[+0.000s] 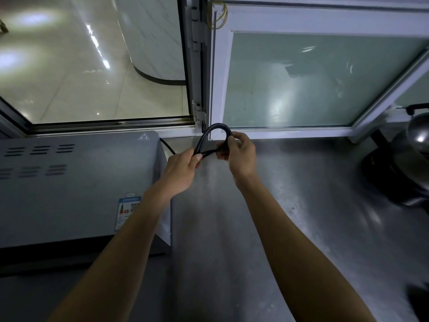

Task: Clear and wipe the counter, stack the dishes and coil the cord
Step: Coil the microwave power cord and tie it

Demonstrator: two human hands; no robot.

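i can't follow the thin black rubber cord point(214, 133) past the curled fingers point(234, 141) of my right hand point(239, 156), and where it runs behind the grey vented metal appliance point(69, 182) is hidden. the small blue-edged label point(126, 211) on that appliance is too small to read. the dark rounded metal pot point(415, 135) is cut off by the right edge, as is a blurred black shape point(420, 296) lower down.

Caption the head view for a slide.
Both hands, left hand and right hand, bend a black cord into a loop above the counter.
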